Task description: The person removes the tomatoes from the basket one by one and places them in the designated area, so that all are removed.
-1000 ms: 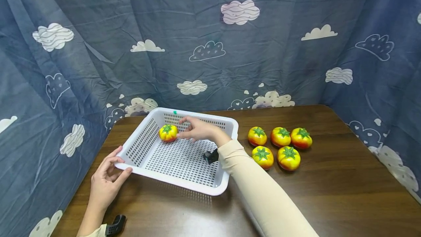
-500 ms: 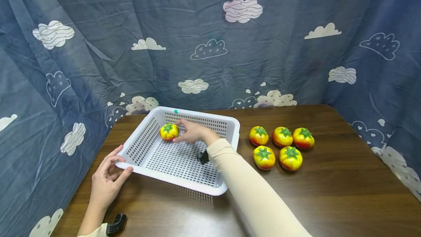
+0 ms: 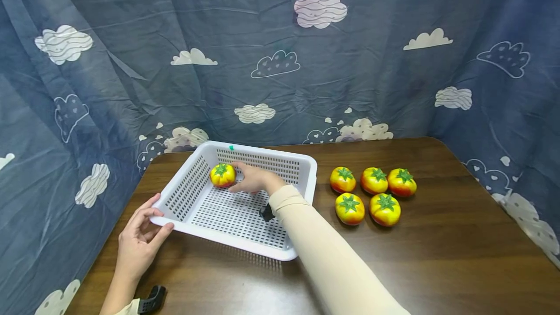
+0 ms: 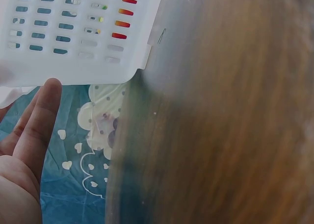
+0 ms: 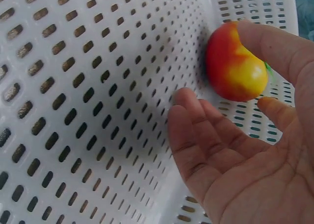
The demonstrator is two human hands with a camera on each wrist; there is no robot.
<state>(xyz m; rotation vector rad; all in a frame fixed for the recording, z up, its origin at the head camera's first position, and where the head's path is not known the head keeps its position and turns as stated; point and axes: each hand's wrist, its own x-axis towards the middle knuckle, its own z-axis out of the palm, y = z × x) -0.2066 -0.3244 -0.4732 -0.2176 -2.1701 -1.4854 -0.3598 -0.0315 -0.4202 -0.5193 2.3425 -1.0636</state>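
Observation:
A white plastic basket (image 3: pixel 232 242) with slotted walls stands on the table. At its near left corner my left hand (image 3: pixel 139 244) grips the rim, thumb on the front edge and fingers along the left side. Inside, in the far left corner, sits a yellow-red tomato (image 3: pixel 222 175) with a green star-shaped leaf top. My right hand (image 3: pixel 254 179) is inside the basket, thumb and forefinger spread at the tomato's right side. In the right wrist view the thumb overlaps the tomato (image 5: pixel 228 62), the forefinger tip is close at its edge, and the other fingers lie loosely bent.
Several similar tomatoes (image 3: pixel 385 210) stand in two rows on the brown wooden table (image 3: pixel 455 237), right of the basket. A dark blue curtain (image 3: pixel 280 101) with cloud prints hangs behind and at both sides. My right sleeve (image 3: pixel 323 252) crosses the basket's right wall.
My right hand has moved left and closer to the tomato in the basket, its thumb and forefinger spreading wider beside it. The left hand, basket and tomatoes have stayed in place.

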